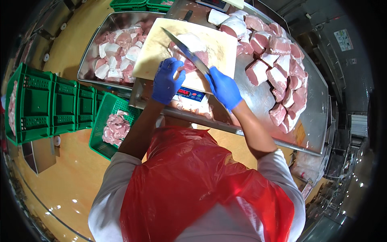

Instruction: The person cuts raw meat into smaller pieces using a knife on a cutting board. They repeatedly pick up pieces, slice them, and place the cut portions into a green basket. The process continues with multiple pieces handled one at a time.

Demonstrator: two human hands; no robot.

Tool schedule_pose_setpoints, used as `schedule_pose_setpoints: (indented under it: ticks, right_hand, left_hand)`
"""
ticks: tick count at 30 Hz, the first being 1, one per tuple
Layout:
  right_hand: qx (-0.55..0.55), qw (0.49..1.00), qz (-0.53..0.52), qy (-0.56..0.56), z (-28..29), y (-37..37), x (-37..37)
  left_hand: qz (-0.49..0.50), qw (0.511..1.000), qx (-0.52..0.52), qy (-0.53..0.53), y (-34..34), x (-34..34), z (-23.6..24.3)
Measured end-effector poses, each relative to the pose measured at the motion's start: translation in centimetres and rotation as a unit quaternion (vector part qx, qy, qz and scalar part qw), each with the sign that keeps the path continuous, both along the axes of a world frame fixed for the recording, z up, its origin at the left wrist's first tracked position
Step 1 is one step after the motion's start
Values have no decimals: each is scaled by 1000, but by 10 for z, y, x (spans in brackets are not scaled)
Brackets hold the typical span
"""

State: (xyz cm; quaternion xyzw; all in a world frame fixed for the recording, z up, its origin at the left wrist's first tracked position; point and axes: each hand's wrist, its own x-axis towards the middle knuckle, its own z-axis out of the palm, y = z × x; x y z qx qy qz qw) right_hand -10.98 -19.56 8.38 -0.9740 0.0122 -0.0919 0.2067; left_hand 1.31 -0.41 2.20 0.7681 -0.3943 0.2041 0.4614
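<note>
My right hand (223, 88), blue-gloved, is closed on the handle of a long knife (181, 47). The blade lies diagonally over a piece of pale-fat pork (194, 42) on a cream cutting board (149, 48). My left hand (167, 80), also gloved, is at the meat's lower left, its fingers curled; whatever they grip is unclear. Below the board sits a blue scale (194, 95) with a red display, partly hidden, on the steel table (294, 137).
Many pork pieces (278, 72) cover the table's right. A steel tub (86, 64) of cut pork stands left. Green crates (64, 105), one basket (100, 143) holding trimmings, are at lower left. Another dark handle (188, 15) lies behind the board; yellow floor (68, 181) shows below.
</note>
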Motion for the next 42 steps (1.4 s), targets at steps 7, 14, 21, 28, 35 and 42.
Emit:
schedule_pose_setpoints:
  ticks: [7,14,21,28,35,42]
  right_hand:
    - [-90,980,174,-34,11,5,76]
    - [-238,944,188,131,1,-159,-5]
    - [-177,980,91,-9,3,-179,-45]
    - [-63,992,58,-94,-11,-60,2]
    - [-69,984,161,-40,7,0,54]
    - [-235,944,155,172,10,-90,22]
  left_hand:
    - [70,993,-4,91,56,-29,-18]
    - [183,977,-7,114,120,-30,-36]
    - [74,996,-5,52,36,-47,6]
    - [65,994,79,-48,-29,-23,-15]
    - [-4,999,-35,-3,-11,-33,-25]
    - [11,994,-34,102,17,-36,-29]
